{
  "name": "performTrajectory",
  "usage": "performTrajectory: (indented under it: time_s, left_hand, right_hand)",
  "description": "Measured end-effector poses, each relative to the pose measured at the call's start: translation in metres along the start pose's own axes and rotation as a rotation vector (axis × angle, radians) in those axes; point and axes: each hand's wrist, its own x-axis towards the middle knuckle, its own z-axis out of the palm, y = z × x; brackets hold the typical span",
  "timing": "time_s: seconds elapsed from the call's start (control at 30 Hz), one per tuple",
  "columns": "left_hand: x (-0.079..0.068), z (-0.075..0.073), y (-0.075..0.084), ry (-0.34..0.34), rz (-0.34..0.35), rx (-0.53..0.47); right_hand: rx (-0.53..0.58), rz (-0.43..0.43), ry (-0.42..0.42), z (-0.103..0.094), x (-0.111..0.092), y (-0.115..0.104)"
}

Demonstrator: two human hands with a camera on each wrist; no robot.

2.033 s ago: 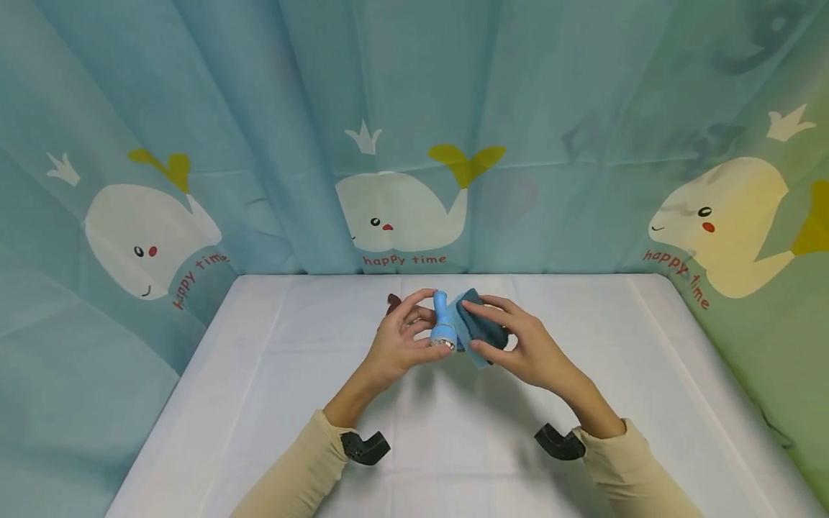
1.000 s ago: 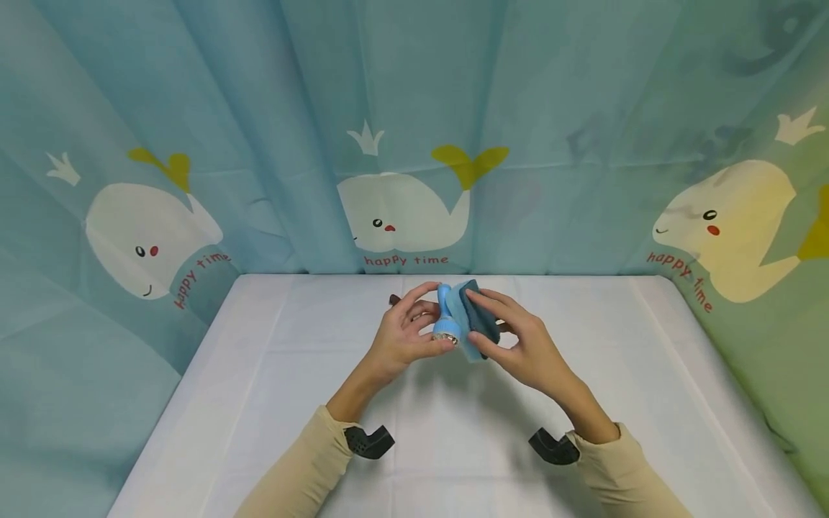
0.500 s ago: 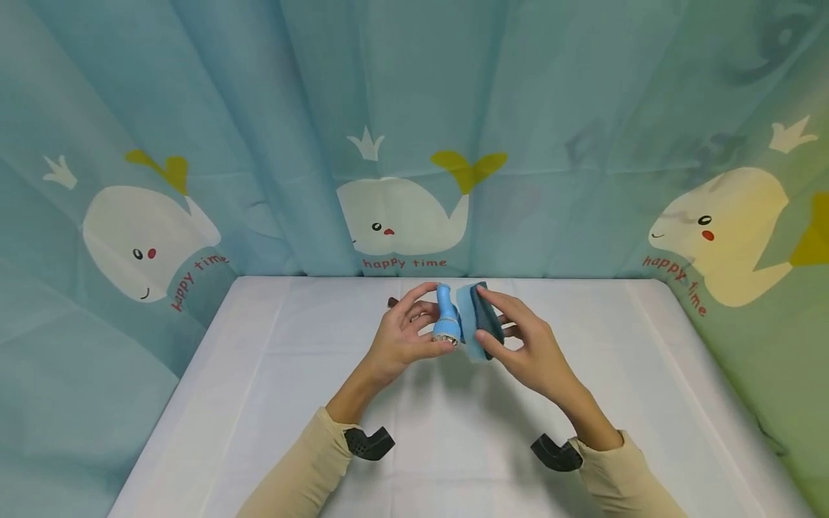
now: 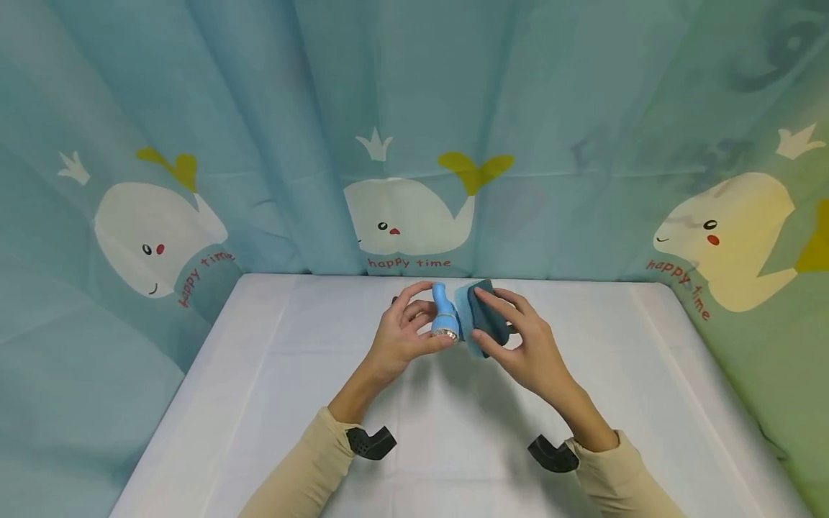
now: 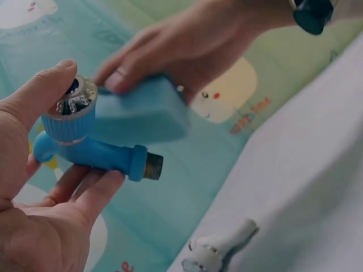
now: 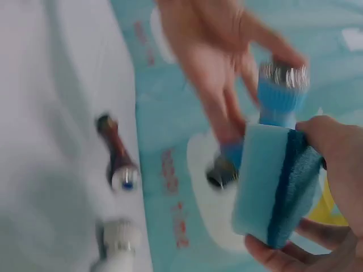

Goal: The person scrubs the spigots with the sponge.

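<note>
My left hand holds a blue water tap above the table, the thumb on its silvery knob end and other fingers under the body. In the left wrist view the tap's dark threaded end points right. My right hand grips a sponge, light blue foam on one side and a dark blue scouring layer on the other. The foam faces the tap and lies close against it in the head view. Whether they touch is hard to tell, as the sponge is blurred in the left wrist view.
A brown-red tap and a white tap lie on the white-covered table, near its far edge. Behind the table hangs a blue-green curtain printed with whales. Each wrist carries a black camera mount.
The sponge has shifted slightly back and forth beside the tap and turned to show more of its dark side. The tap now leans a little more left at its top. Both grips stay.
</note>
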Motion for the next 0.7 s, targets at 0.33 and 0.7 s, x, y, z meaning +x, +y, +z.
performTrajectory:
  time_s: [0.33, 0.7]
  left_hand:
    - [0.005, 0.013, -0.005, 0.127, 0.077, 0.034]
    - [0.002, 0.019, -0.004, 0.272, 0.06, 0.035]
  right_hand:
    - [-0.078, 0.022, 0.052, 0.007, 0.0, -0.006]
    - [-0.233, 0.023, 0.012, 0.008, 0.004, -0.011]
